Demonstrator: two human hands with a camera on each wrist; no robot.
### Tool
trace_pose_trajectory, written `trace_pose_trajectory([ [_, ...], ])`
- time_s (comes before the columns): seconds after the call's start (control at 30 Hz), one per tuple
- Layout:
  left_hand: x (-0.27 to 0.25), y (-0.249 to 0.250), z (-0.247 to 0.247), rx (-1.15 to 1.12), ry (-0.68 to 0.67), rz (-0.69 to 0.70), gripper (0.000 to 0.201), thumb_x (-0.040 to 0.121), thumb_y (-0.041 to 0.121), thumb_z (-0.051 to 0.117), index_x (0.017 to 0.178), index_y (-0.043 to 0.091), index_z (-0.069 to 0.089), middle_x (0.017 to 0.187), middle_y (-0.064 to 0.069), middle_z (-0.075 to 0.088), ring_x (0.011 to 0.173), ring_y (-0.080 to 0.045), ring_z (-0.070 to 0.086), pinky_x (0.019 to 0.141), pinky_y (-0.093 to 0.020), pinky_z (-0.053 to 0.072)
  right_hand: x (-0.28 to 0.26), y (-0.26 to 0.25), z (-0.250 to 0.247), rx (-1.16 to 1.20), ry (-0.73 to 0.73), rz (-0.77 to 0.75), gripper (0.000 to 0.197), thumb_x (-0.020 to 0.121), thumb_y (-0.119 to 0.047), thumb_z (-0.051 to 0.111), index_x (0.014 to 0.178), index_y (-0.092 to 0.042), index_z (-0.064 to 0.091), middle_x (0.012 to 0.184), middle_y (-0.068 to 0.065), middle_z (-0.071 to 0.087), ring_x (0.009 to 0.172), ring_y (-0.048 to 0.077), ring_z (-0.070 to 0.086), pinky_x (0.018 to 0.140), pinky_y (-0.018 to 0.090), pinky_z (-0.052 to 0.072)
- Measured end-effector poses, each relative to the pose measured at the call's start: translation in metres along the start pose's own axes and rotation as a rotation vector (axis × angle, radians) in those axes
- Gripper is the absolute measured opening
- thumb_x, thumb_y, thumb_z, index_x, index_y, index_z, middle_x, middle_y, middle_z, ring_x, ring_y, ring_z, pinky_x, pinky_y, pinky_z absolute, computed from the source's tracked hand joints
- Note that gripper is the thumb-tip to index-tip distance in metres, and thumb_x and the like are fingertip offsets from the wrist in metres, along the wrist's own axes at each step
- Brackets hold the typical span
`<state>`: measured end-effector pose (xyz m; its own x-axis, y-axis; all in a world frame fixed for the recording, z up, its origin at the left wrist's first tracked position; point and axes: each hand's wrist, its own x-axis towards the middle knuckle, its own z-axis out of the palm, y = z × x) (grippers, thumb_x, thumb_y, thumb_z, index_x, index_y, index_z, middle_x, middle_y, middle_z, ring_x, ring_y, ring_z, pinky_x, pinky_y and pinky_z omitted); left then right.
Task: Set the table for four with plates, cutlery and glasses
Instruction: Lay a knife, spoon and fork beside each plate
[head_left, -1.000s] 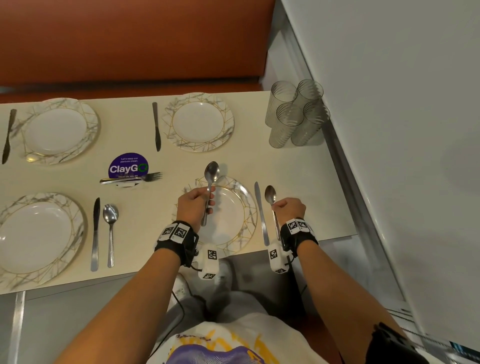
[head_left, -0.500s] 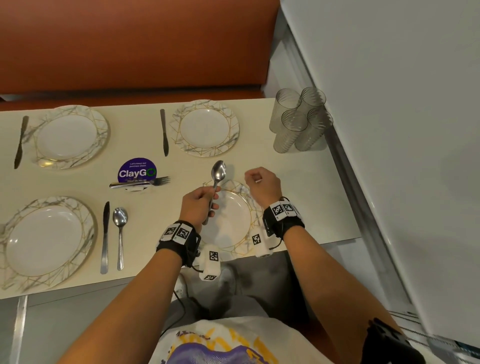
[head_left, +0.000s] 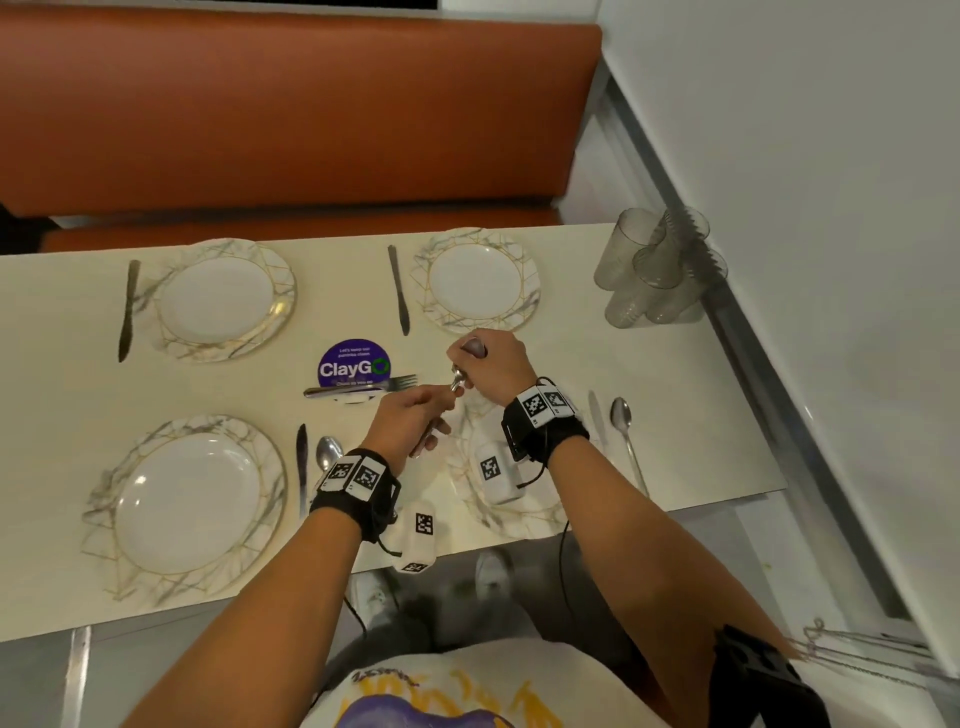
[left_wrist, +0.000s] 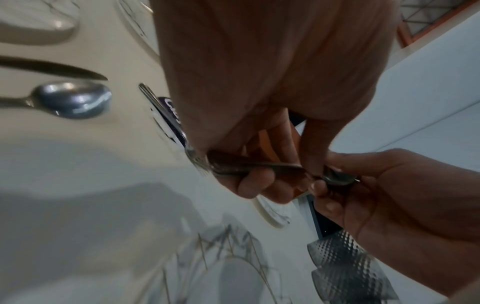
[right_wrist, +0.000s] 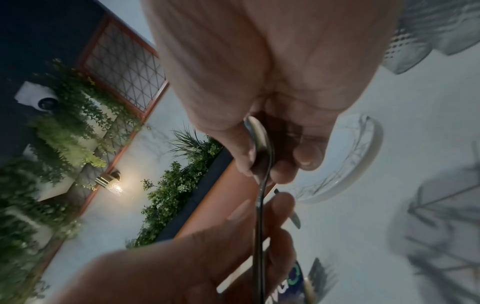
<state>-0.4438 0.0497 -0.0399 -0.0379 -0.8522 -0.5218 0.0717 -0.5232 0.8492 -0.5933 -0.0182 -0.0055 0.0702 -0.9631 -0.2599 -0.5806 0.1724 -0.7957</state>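
Above the near right plate (head_left: 519, 519) both hands hold one spoon (head_left: 457, 383). My left hand (head_left: 431, 415) grips its handle (left_wrist: 246, 165). My right hand (head_left: 472, 364) is curled round its bowl (right_wrist: 259, 139). Each of the other plates (head_left: 223, 301) (head_left: 475, 280) (head_left: 187, 506) has a knife beside it. A knife (head_left: 596, 415) and a spoon (head_left: 626, 441) lie right of the near right plate. Another spoon (head_left: 328, 452) lies beside the near left knife (head_left: 301, 467). Several clear glasses (head_left: 660, 270) stand bunched at the far right corner.
A fork (head_left: 363, 387) lies across a purple ClayGo sticker (head_left: 353, 364) in the middle of the cream table (head_left: 701, 389). An orange bench (head_left: 291, 114) runs along the far side. A white wall (head_left: 805, 208) borders the table's right edge.
My right hand let go of the spoon beside the near right plate, moved left and took hold of the bowl of the spoon in my left hand.
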Motion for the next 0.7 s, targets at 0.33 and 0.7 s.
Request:
trace_pose_trajectory([
  [0.33, 0.002, 0.038, -0.131, -0.131, 0.165, 0.044, 0.037, 0.078, 0.010, 0.087, 0.113, 0.013, 0.073, 0.095, -0.012, 0.080, 0.085, -0.022, 0.079, 0.066, -0.031, 0.058, -0.008, -0.039, 0.069, 0.316, 0.059, 0.060, 0.007, 0.092, -0.013, 0.066, 0.092, -0.011, 0.073, 0.083, 0.005, 0.074, 0.048, 0.018, 0.065, 0.052, 0.034, 0.054],
  [0.7, 0.031, 0.047, -0.123, -0.265, 0.273, 0.080, 0.026, 0.088, -0.004, 0.071, 0.114, -0.003, 0.068, 0.093, -0.022, 0.076, 0.078, -0.028, 0.074, 0.074, -0.040, 0.065, 0.002, -0.054, 0.120, 0.021, 0.021, -0.035, 0.016, 0.089, -0.027, 0.069, 0.097, -0.014, 0.073, 0.083, -0.002, 0.070, 0.065, 0.015, 0.063, 0.060, 0.029, 0.056],
])
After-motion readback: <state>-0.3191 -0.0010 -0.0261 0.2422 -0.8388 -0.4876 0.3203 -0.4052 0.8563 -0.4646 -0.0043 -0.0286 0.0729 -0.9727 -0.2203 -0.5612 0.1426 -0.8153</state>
